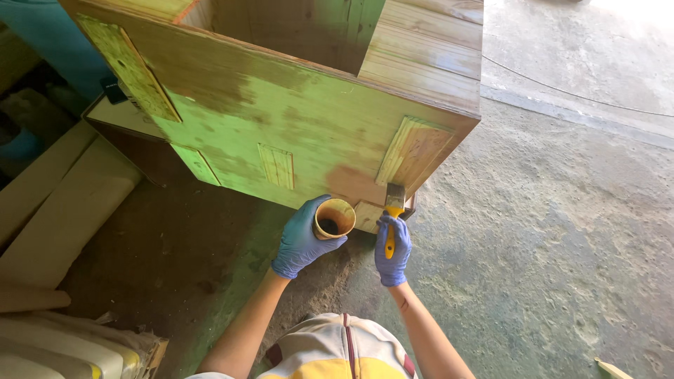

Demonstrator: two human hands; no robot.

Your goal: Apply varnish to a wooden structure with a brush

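Note:
My left hand, in a blue glove, grips a small tan cup with dark liquid inside, held just below the wooden box. My right hand, also in a blue glove, holds a paintbrush with a yellow handle. Its bristles touch the lower corner of the large wooden box, close to a raised block on the panel. The panel facing me is stained brown in patches, with a greenish tint over the rest.
The box stands on a rough concrete floor. Pale boards or rolls lie at the left, and stacked light slats sit at the bottom left. A thin cable runs across the floor at the upper right.

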